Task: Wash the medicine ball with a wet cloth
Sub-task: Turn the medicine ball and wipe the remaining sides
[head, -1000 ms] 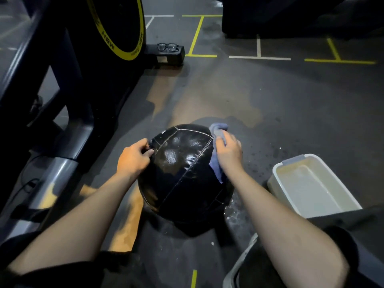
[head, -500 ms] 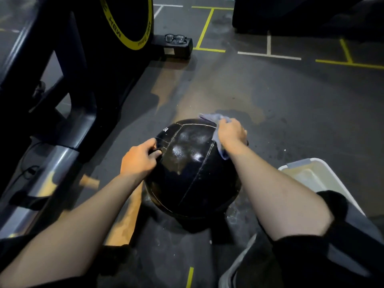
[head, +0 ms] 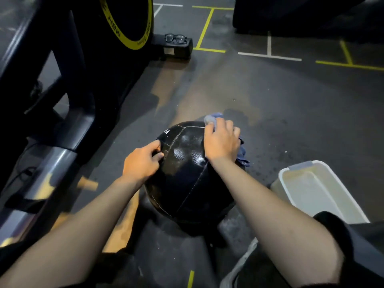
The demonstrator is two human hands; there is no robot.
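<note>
1. The black medicine ball (head: pixel 187 179) sits on the dark floor (head: pixel 291 121), between the person's forearms, with a wet sheen on its upper panels.
2. The left hand (head: pixel 141 163) rests on the ball's upper left side, fingers curled against the surface near a seam; whether this grip pinches anything cannot be told.
3. The right hand (head: pixel 222 140) presses a blue cloth (head: pixel 242 154) onto the ball's upper right, its grip closed over the cloth, which pokes out beyond the fingertips and hangs down beside the wrist.
4. A white tub (head: pixel 286 179) stands on the floor just right of the ball.
5. Glasses (head: pixel 175 38) lie on a black box (head: pixel 176 49) far behind, near yellow floor lines.
</note>
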